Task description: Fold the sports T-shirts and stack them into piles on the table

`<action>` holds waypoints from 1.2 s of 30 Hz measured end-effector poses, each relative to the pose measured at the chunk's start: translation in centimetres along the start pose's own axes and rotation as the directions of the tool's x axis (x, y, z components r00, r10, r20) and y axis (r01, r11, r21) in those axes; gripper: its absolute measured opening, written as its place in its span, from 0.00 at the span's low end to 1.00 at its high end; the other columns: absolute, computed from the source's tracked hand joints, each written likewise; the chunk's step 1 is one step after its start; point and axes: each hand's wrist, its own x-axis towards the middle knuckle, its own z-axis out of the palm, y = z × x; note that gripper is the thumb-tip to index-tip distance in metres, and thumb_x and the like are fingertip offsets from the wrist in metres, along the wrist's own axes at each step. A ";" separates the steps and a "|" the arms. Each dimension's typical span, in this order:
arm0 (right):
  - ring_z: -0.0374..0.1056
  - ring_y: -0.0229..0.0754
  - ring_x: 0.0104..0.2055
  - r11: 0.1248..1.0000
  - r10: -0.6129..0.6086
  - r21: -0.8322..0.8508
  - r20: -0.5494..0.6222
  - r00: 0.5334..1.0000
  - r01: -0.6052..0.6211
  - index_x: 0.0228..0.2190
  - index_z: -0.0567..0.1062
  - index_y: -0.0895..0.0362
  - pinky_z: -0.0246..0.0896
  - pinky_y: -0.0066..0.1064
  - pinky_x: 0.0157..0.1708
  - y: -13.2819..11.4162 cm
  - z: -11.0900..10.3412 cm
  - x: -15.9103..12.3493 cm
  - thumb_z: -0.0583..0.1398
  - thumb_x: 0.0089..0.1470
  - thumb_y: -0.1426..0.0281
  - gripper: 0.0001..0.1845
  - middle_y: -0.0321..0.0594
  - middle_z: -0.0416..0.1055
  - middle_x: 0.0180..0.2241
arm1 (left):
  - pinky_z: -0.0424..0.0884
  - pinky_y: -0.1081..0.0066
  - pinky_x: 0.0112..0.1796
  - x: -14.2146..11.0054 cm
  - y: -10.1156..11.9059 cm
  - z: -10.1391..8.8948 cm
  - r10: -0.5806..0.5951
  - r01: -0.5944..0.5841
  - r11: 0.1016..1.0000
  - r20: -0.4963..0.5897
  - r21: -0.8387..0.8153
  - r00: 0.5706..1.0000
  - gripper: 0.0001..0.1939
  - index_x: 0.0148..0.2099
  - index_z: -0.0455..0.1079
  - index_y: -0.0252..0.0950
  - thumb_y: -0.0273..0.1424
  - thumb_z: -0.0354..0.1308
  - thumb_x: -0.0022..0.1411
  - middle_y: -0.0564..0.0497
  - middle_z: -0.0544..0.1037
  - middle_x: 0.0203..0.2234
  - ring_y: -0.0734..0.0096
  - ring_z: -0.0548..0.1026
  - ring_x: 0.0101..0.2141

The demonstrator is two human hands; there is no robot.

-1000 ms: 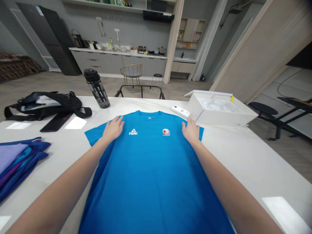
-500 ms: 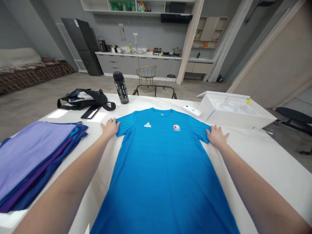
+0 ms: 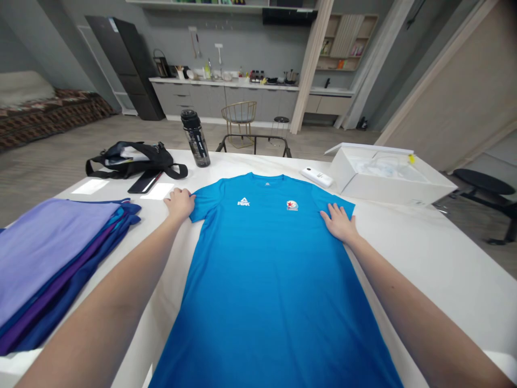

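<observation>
One blue shirt (image 3: 262, 269) lies spread from the frame's centre to its bottom edge. Two hands touch its sleeves: the left hand (image 3: 180, 203) curls at one cuff, though I cannot tell whether it pinches; the right hand (image 3: 340, 223) rests flat, fingers spread. One stack of folded clothes (image 3: 60, 237) lies lower left; one bag (image 3: 135, 164), one phone (image 3: 141, 182) and one bottle (image 3: 197, 144) upper left; one box (image 3: 396, 186) upper right, just beyond the right hand.
</observation>
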 end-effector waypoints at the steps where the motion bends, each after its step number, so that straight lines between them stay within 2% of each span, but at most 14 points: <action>1: 0.36 0.58 0.75 1.000 0.001 -0.013 0.001 1.000 -0.001 0.72 0.50 0.56 0.33 0.66 0.68 0.3 -0.1 0.1 0.37 0.66 0.44 0.43 0.47 0.40 0.74 | 0.61 0.41 0.54 0.3 0.0 0.1 -0.002 0.001 1.000 0.011 0.016 1.000 0.21 0.53 0.71 0.31 0.38 0.45 0.70 0.30 0.72 0.54 0.39 0.67 0.56; 6: 0.36 0.59 0.75 0.999 -0.003 -0.050 -0.009 1.000 0.003 0.72 0.48 0.52 0.33 0.69 0.67 1.2 -0.1 0.3 0.36 0.65 0.42 0.43 0.44 0.39 0.74 | 0.62 0.42 0.53 1.6 -0.9 0.2 -0.076 0.074 0.996 0.043 0.053 0.996 0.21 0.55 0.69 0.28 0.32 0.41 0.71 0.30 0.74 0.52 0.40 0.69 0.54; 8: 0.36 0.59 0.75 0.998 -0.010 -0.067 -0.003 1.000 0.010 0.72 0.47 0.51 0.32 0.70 0.66 1.5 -0.2 0.6 0.36 0.65 0.41 0.44 0.45 0.38 0.74 | 0.62 0.42 0.54 1.6 -1.0 -0.2 -0.070 0.070 0.996 0.006 0.052 0.997 0.21 0.56 0.69 0.28 0.32 0.42 0.70 0.30 0.72 0.54 0.39 0.68 0.56; 11: 0.36 0.61 0.74 0.996 -0.003 -0.084 0.033 0.999 0.006 0.72 0.48 0.50 0.31 0.73 0.65 1.5 -0.9 1.0 0.37 0.65 0.41 0.43 0.44 0.38 0.74 | 0.58 0.45 0.59 0.5 0.7 -1.3 0.121 -0.119 0.993 -0.138 0.026 0.983 0.23 0.62 0.66 0.30 0.32 0.42 0.71 0.32 0.68 0.61 0.43 0.65 0.60; 13: 0.37 0.62 0.74 0.996 -0.008 -0.086 0.006 1.000 0.008 0.71 0.51 0.52 0.31 0.73 0.65 0.5 -1.4 0.8 0.37 0.66 0.43 0.42 0.47 0.41 0.74 | 0.55 0.49 0.63 -1.1 3.1 -2.1 0.332 -0.336 0.942 -0.163 0.003 0.929 0.24 0.65 0.64 0.32 0.32 0.40 0.72 0.36 0.64 0.65 0.49 0.62 0.63; 15: 0.37 0.59 0.74 0.993 -0.081 -0.091 -0.095 0.992 0.072 0.71 0.53 0.58 0.29 0.69 0.67 -1.5 -1.7 -0.1 0.37 0.68 0.47 0.41 0.50 0.43 0.73 | 0.54 0.51 0.65 -3.5 6.0 -2.7 0.513 -0.516 0.856 -0.086 -0.024 0.854 0.25 0.66 0.64 0.35 0.35 0.39 0.74 0.41 0.61 0.68 0.52 0.61 0.65; 17: 0.36 0.53 0.75 0.974 -0.219 -0.101 -0.194 0.956 0.203 0.70 0.53 0.63 0.26 0.60 0.70 -4.3 -1.4 -1.9 0.37 0.70 0.51 0.39 0.51 0.44 0.73 | 0.50 0.53 0.67 -6.6 8.7 -2.8 0.639 -0.639 0.767 -0.018 -0.051 0.769 0.26 0.67 0.64 0.37 0.39 0.38 0.75 0.43 0.59 0.70 0.55 0.57 0.68; 19: 0.38 0.50 0.75 0.944 -0.329 -0.076 -0.174 0.928 0.321 0.70 0.55 0.62 0.29 0.55 0.71 -7.0 -0.6 -4.1 0.36 0.70 0.52 0.38 0.49 0.44 0.73 | 0.45 0.52 0.68 -9.8 10.6 -2.3 0.698 -0.694 0.716 0.063 -0.076 0.713 0.28 0.70 0.60 0.40 0.42 0.38 0.75 0.45 0.57 0.71 0.57 0.54 0.70; 21: 0.39 0.51 0.75 0.935 -0.355 -0.019 -0.093 0.930 0.355 0.70 0.53 0.59 0.34 0.55 0.71 -8.8 0.5 -6.3 0.37 0.70 0.49 0.39 0.48 0.44 0.73 | 0.47 0.49 0.68 -12.5 11.4 -1.5 0.665 -0.656 0.746 0.176 -0.111 0.726 0.31 0.72 0.57 0.41 0.47 0.38 0.74 0.45 0.54 0.72 0.54 0.52 0.71; 23: 0.39 0.52 0.75 0.939 -0.343 -0.003 -0.042 0.939 0.343 0.71 0.52 0.57 0.34 0.56 0.70 -9.2 1.4 -7.8 0.38 0.69 0.48 0.39 0.46 0.45 0.73 | 0.47 0.47 0.67 -14.3 11.1 -0.7 0.617 -0.604 0.785 0.245 -0.136 0.747 0.33 0.74 0.52 0.44 0.51 0.36 0.74 0.47 0.51 0.73 0.53 0.49 0.71; 26: 0.39 0.51 0.75 0.957 -0.290 -0.039 -0.036 0.956 0.289 0.71 0.52 0.58 0.32 0.51 0.71 -7.2 1.9 -8.8 0.40 0.69 0.47 0.40 0.46 0.46 0.73 | 0.44 0.49 0.68 -15.3 9.1 -0.2 0.521 -0.508 0.853 0.226 -0.119 0.823 0.34 0.75 0.49 0.47 0.53 0.34 0.73 0.50 0.49 0.73 0.53 0.46 0.72; 29: 0.39 0.52 0.75 0.971 -0.232 -0.074 -0.057 0.971 0.227 0.70 0.53 0.62 0.35 0.46 0.71 -4.2 1.6 -9.2 0.40 0.69 0.49 0.40 0.48 0.46 0.73 | 0.44 0.52 0.68 -15.6 6.9 -0.4 0.412 -0.402 0.911 0.194 -0.090 0.890 0.37 0.75 0.50 0.42 0.53 0.33 0.72 0.45 0.48 0.73 0.53 0.46 0.72; 32: 0.39 0.54 0.75 0.976 -0.209 -0.076 -0.057 0.976 0.205 0.70 0.53 0.61 0.38 0.47 0.70 -2.0 1.1 -10.2 0.41 0.69 0.49 0.40 0.48 0.45 0.73 | 0.46 0.51 0.68 -16.4 5.2 -1.0 0.331 -0.320 0.944 0.198 -0.084 0.923 0.40 0.75 0.49 0.35 0.54 0.33 0.72 0.39 0.46 0.73 0.51 0.46 0.72; 36: 0.41 0.55 0.74 0.987 -0.146 -0.090 -0.102 0.984 0.137 0.70 0.53 0.62 0.36 0.58 0.69 -1.5 0.6 -13.0 0.40 0.70 0.51 0.38 0.51 0.43 0.73 | 0.47 0.48 0.67 -18.8 4.1 -1.8 0.296 -0.291 0.955 0.197 -0.057 0.935 0.39 0.75 0.50 0.34 0.52 0.34 0.72 0.37 0.48 0.73 0.50 0.47 0.72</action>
